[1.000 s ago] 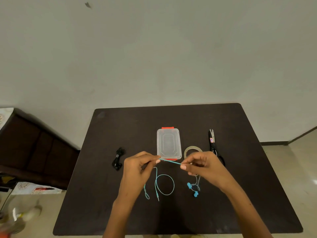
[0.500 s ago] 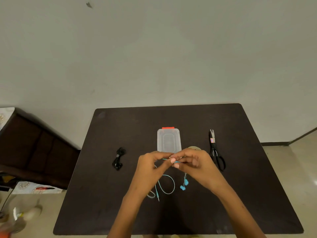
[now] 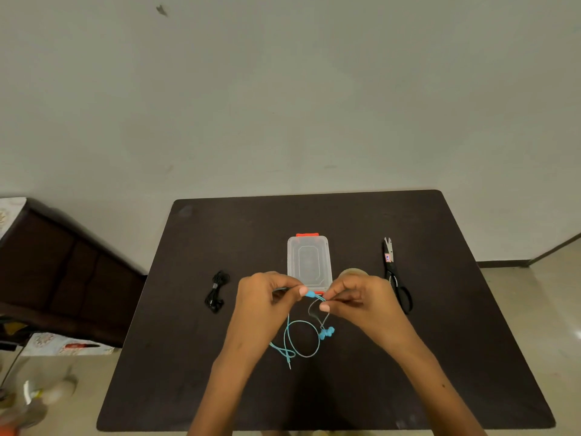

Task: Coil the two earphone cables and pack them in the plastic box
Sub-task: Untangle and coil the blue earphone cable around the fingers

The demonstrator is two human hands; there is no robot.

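Both hands [image 3: 267, 297] [image 3: 355, 298] pinch blue earphone cable [image 3: 301, 341] mid-table.

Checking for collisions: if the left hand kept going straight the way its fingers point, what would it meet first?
Probably the right hand: the left hand points rightward along the blue earphone cable toward its fingertips, though relative height is unclear.

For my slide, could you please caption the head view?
Both hands pinch the blue earphone cable before the closed plastic box.

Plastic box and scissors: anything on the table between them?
Head view: a tape roll, partly hidden behind the right hand, lies between the plastic box and scissors.
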